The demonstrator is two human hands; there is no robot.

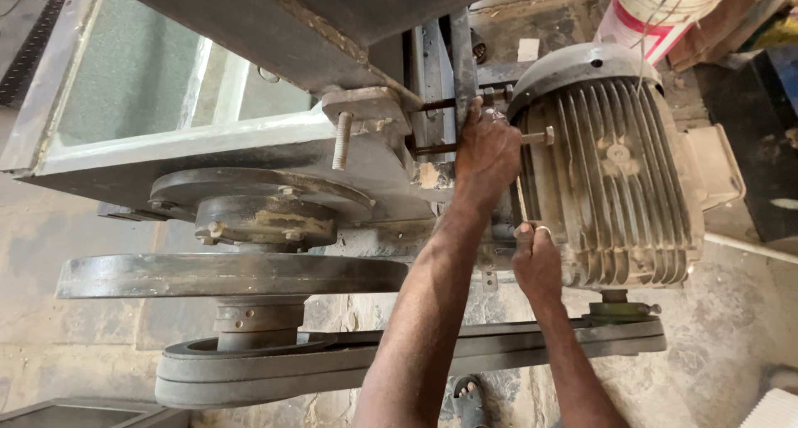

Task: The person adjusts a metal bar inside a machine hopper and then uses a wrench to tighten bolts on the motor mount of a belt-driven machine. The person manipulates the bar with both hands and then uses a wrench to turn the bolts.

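Note:
A grey finned electric motor point(615, 162) is mounted beside a steel machine frame point(249, 145). My left hand point(486, 150) is curled around a horizontal threaded rod point(539, 135) at the motor's mount, and the fist hides what else it holds. Lower down, my right hand point(536, 262), with a ring on one finger, grips the motor's near edge. A wide grey drive belt point(332, 361) runs from the small motor pulley point(619, 312) to a large pulley point(241, 353) on the left.
A heavy flywheel point(224, 274) and a round flange point(262, 199) sit above the large pulley. A threaded bolt point(341, 141) sticks out of the frame. A white bucket point(657, 8) stands at top right. A sandalled foot point(470, 399) rests on the concrete floor.

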